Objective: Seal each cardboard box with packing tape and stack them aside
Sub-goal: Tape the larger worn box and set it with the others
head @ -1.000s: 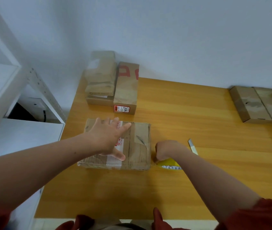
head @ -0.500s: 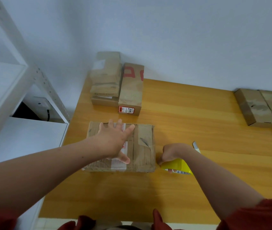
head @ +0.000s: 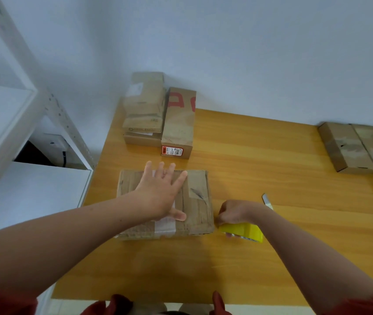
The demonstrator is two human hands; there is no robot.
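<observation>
The cardboard box [head: 198, 208] lies flat on the near left part of the bench [head: 272, 173], its top covered with old tape strips and a pale label. Your left arm reaches in from the near left. Your left hand [head: 161, 194] lies palm down on the lid with its fingers straight and spread: the fingertips point to the far edge and the thumb points right, toward the middle of the lid. Your right arm comes in from the near right. Your right hand [head: 235, 212] sits just beside the box's right near corner, knuckles up, with its fingers curled over the yellow tape roll [head: 242, 231], which it grips. One fingertip peeks out under the roll. The back of the hand hides the rest of the grip, so you cannot tell whether a strand of tape is pulled out to the box. Behind your right wrist a thin pale tool [head: 266, 198] lies on the bench; only its far end shows, and what it is cannot be made out. At the far left corner a stack of boxes [head: 144, 110] stands against the wall, with a long box with red lettering [head: 178, 123] touching its right side. More boxes [head: 351, 148] lie at the far right, cut off by the picture's edge and blurred there. A white shelf unit [head: 3, 114] stands left of the bench. Your red sleeves [head: 363, 303] show only at the bottom corners.
</observation>
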